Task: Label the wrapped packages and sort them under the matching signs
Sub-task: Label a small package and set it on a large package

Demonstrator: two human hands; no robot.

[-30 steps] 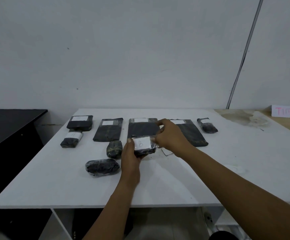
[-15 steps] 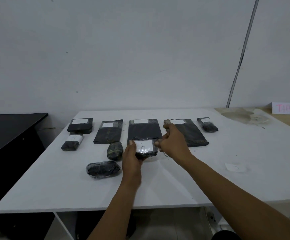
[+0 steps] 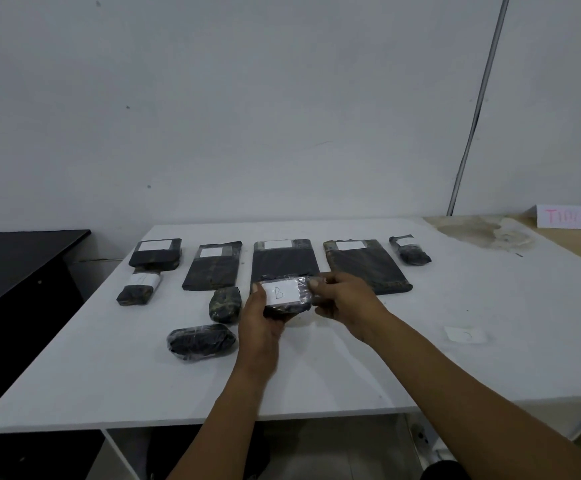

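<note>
2 hands grip package (label "B") above table.

One head-worn wide-angle camera looks forward and down from the near edge of the white table. It faces the far wall. Both forearms enter from the bottom edge. No second view exists.

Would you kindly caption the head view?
Both hands hold a package labelled B above the white table.
</note>
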